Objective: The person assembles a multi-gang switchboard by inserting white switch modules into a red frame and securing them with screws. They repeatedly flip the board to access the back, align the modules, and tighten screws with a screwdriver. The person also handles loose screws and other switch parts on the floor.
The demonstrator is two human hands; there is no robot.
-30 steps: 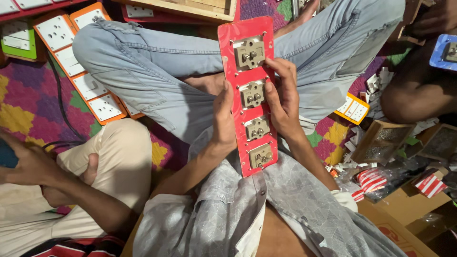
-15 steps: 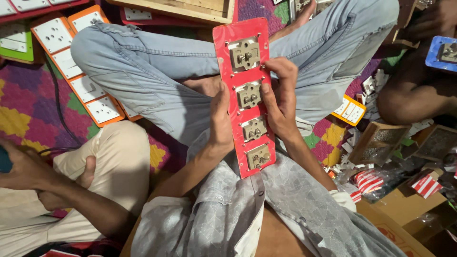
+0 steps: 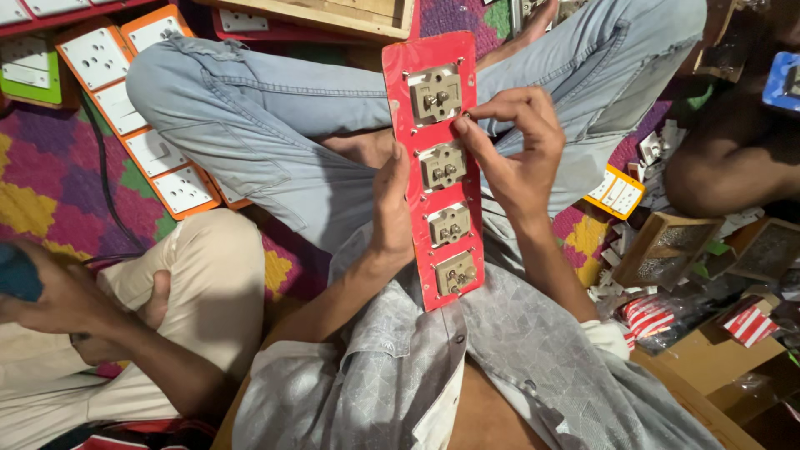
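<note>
I hold a long red panel point(image 3: 404, 125) upright over my lap, back side toward me, with several beige switch modules point(image 3: 442, 165) fixed along it. My left hand point(image 3: 390, 204) grips the panel's left edge near its middle, thumb along the front. My right hand point(image 3: 512, 150) is at the right edge, fingertips pinched together beside the gap between the top two modules; whether a small part sits between them I cannot tell. My legs in light blue jeans point(image 3: 250, 133) lie crossed behind the panel.
Orange and red switch boards point(image 3: 158, 158) lie on the patterned mat point(image 3: 42, 183) at left. A person in beige trousers point(image 3: 208, 292) sits at lower left. Small wooden boxes point(image 3: 667, 250), packets and loose parts crowd the right, beside another person's arm point(image 3: 725, 175).
My right hand has lifted off the panel's right edge and now pinches at its upper right side. The panel sits slightly more upright. The left hand keeps its grip.
</note>
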